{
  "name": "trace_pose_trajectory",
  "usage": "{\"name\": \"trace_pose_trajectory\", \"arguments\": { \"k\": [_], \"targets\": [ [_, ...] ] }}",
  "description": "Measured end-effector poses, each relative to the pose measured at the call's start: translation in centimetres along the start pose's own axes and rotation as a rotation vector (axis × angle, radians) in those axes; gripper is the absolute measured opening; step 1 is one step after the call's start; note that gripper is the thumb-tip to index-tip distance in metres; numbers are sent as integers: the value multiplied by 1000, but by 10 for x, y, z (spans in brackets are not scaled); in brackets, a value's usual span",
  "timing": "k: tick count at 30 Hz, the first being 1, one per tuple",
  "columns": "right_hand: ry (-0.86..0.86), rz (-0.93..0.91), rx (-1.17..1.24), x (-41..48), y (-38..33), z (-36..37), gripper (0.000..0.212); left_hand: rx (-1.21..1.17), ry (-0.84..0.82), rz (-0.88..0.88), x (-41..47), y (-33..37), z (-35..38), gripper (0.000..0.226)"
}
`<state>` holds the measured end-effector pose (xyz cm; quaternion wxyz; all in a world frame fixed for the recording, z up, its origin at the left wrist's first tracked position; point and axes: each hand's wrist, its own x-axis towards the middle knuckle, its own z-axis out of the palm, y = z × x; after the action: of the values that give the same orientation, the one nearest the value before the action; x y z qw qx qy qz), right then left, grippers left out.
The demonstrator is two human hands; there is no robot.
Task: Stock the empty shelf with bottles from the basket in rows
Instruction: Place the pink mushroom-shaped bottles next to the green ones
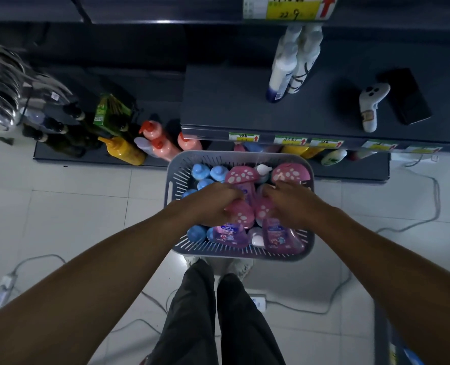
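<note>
A grey slotted basket (242, 252) sits on the floor in front of my feet. It holds several purple bottles with pink spotted mushroom caps (241, 176) and several blue-capped bottles (200, 172). My left hand (216, 200) reaches into the basket and curls over a pink-capped bottle (241, 216). My right hand (288, 204) is beside it, fingers closing over another pink-capped bottle (264, 210). The dark shelf (231, 101) above the basket is mostly bare, with two white bottles (289, 67) standing at its back.
A white controller (371, 104) and a black phone (407, 96) lie on the shelf's right part. The bottom shelf holds orange, yellow and dark bottles (155, 143). White cables and power strips (258, 301) run over the tiled floor.
</note>
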<state>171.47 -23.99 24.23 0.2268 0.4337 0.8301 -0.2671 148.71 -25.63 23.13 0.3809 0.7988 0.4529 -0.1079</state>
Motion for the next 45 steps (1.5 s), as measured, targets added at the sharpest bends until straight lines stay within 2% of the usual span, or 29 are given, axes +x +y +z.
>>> {"name": "trace_pose_trajectory", "arguments": {
  "k": [7,11,15,22,29,39,43,45],
  "targets": [
    [8,64,123,-23,-6,-15,39,139,16,-94,-14,5,-28,36],
    [90,109,74,-40,-20,-31,42,133,67,-129,-28,19,-59,46],
    [180,157,11,-57,-34,-72,46,183,160,-109,-47,33,-103,39],
    [345,107,-81,-97,-58,-159,41,347,291,-37,-83,63,-183,55],
    [495,84,-148,-151,-72,-237,41,464,395,23,-118,114,-260,53],
    [630,64,-91,-204,-79,-310,46,556,566,132,-138,173,-342,50],
    [675,62,-116,-204,-77,-332,39,580,631,108,-130,179,-373,60],
    [695,68,-120,-200,-75,-343,39,585,638,87,-123,179,-389,57]
  ]
}}
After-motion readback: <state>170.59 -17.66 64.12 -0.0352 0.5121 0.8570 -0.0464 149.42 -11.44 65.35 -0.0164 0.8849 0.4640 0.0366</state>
